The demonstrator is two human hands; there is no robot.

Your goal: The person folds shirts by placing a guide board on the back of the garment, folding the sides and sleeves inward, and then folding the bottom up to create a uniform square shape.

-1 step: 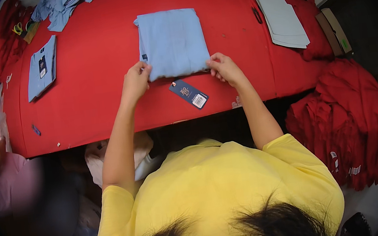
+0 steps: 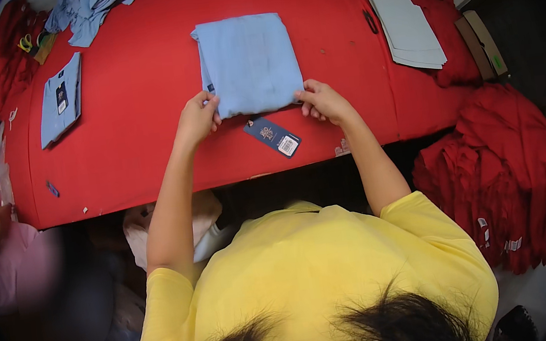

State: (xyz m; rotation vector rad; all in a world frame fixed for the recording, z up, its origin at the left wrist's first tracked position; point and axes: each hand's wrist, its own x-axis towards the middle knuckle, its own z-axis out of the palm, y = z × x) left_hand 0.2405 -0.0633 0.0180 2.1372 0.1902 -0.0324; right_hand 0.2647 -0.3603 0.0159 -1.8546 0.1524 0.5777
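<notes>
A light blue garment, folded into a neat rectangle, lies in front of me on a red-covered table. My left hand pinches its near left corner, close to a small dark label on the side. At the near right corner, my right hand has thumb and fingers closed on the cloth. Between the hands, just below the garment's near edge, a navy hang tag with a white sticker rests on the table.
Another folded blue garment with a dark tag lies at left. Pale flat sheets are stacked at right beside a dark slim tool. A big red cloth heap hangs at the right. Someone's pink sleeve shows at far left.
The garment's near edge has shifted slightly toward me. My right hand has moved a little to the left with its corner; my left hand is slightly nearer to me.
</notes>
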